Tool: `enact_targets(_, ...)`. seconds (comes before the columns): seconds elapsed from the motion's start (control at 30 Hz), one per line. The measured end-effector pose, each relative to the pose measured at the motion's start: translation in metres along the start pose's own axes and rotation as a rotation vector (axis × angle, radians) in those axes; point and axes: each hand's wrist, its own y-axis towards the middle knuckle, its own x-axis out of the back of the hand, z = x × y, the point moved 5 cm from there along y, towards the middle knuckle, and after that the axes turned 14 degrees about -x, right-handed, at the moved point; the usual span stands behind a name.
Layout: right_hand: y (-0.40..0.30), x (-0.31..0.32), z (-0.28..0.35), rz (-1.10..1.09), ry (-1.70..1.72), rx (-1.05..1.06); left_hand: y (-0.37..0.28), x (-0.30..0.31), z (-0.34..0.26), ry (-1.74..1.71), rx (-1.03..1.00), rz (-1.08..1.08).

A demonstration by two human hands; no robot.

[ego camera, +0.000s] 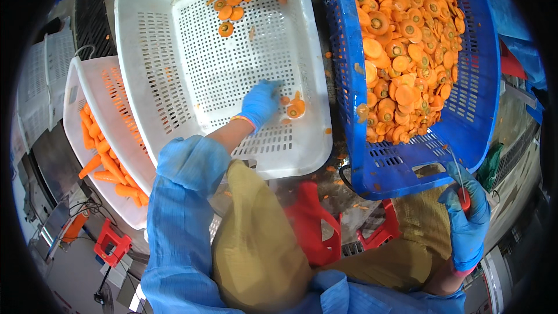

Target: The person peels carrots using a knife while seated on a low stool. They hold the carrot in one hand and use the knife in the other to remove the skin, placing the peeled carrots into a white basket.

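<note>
My left hand (261,104), in a blue glove, reaches into a white perforated plastic basket (322,139), close to a few cut carrot ends (295,109) in its near right corner. Its fingertips point away and are partly blurred, so whether they hold anything is unclear. More carrot slices (234,0) lie at the basket's far end. At the right, my gloved right hand (466,213) grips a knife (464,199) by its red handle, the thin blade pointing up beside the near edge of a blue basket (366,183). That basket holds a large heap of carrot ends and slices (405,52).
Another white basket (78,109) with whole carrots (111,165) stands tilted at the left. A red plastic stool (314,222) is between my legs, and another red stool (112,243) stands lower left. Carrot scraps lie on the wet floor between the baskets.
</note>
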Motion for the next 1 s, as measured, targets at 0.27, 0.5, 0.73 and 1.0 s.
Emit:
enact_targets(0.27,-0.002,-0.002,0.010,-0.012,-0.062,-0.038,-0.006,-0.026,0.021,-0.186,0.171,-0.138)
enact_targets(0.5,-0.003,-0.005,0.015,0.013,-0.081,-0.129,-0.001,-0.055,-0.028,0.073,-0.122,-0.034)
enact_targets(0.73,0.000,-0.008,0.018,0.039,-0.203,-0.070,-0.002,-0.077,-0.024,-0.017,-0.134,0.162)
enact_targets(1.0,-0.001,-0.009,0.017,0.007,-0.219,0.002,0.005,-0.079,-0.022,0.028,-0.091,0.176)
